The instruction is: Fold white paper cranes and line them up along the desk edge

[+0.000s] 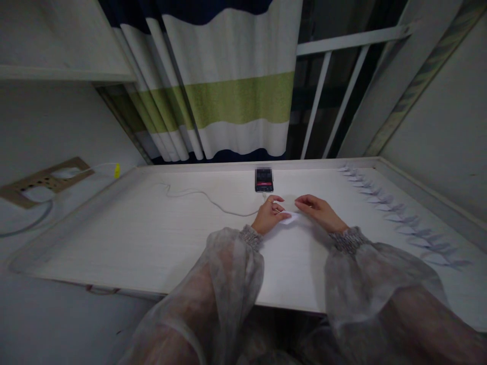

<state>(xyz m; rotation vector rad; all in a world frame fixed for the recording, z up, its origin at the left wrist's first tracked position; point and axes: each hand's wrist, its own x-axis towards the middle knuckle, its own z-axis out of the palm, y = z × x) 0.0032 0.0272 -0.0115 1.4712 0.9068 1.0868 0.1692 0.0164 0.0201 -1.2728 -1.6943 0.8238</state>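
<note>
Over the middle of the white desk, my left hand (pixel 269 215) pinches a small folded piece of white paper (pixel 289 218) between thumb and fingers. A ring shows on that hand. My right hand (pixel 317 209) is just to the right of the paper, its fingers bent and drawn together toward the thumb. Whether those fingertips hold or touch anything is too small to tell. Several folded white paper pieces with pointed ends (pixel 403 221) lie in a slanting row along the desk's right side.
Beyond my hands a phone (pixel 264 180) stands near the desk's back edge. A white cable (pixel 213 202) runs from it to the left across the desk (pixel 125 238). Sockets with plugs (pixel 47 182) are on the left wall. A striped curtain (pixel 239 101) hangs behind.
</note>
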